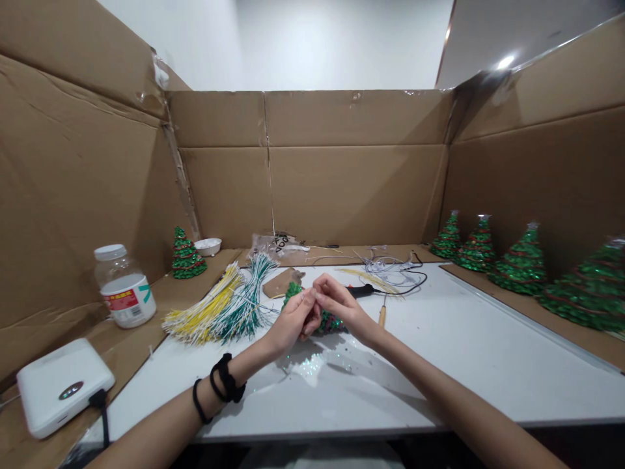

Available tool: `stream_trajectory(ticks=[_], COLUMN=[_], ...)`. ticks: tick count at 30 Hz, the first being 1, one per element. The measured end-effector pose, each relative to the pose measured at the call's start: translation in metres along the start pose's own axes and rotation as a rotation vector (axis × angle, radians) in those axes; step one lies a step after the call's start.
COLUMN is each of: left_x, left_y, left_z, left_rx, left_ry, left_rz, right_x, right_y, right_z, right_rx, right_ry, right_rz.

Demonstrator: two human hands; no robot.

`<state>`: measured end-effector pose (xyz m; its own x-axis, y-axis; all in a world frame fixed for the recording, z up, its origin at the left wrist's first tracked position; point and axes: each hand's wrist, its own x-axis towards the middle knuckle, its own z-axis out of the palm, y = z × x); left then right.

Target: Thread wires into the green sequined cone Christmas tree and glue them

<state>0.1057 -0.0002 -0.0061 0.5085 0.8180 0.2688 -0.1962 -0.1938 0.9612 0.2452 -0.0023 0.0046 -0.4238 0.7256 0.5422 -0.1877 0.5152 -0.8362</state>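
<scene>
My left hand (pixel 299 317) and my right hand (pixel 339 305) meet above the white board, fingertips pinched together. Whatever is between the fingers is too small or too hidden to make out. Directly behind them is a green glittery Christmas tree (pixel 291 290), mostly covered by my hands, with its wider part showing below my right fingers. I cannot tell whether my left fingers touch it. To the right are a black-handled tool with a cord (pixel 362 290), perhaps a glue gun, and a wooden-handled tool (pixel 382 315). A brown cardboard piece (pixel 279 284) lies just beyond my left hand.
Bundles of yellow wires (pixel 205 316) and green wires (pixel 244 306) lie left. Further left stand a jar (pixel 124 290), a white box (pixel 66 384) and a small tree (pixel 185 255). Several finished trees (pixel 520 260) line the right. Cardboard walls (pixel 351 189) enclose the white board (pixel 469 365).
</scene>
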Motion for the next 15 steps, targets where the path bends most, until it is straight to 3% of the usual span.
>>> stream_trajectory(ticks=[8, 15], left_x=[-0.0005, -0.0038], left_y=[0.0034, 0.0066], left_z=[0.0024, 0.0037], left_rx=[0.077, 0.408], left_ry=[0.025, 0.21], left_rz=[0.027, 0.189], right_x=[-0.0014, -0.001], right_y=[0.0004, -0.0004], right_z=[-0.003, -0.0034], right_rx=[-0.109, -0.511], right_ry=[-0.026, 0.09], right_rz=[-0.039, -0.203])
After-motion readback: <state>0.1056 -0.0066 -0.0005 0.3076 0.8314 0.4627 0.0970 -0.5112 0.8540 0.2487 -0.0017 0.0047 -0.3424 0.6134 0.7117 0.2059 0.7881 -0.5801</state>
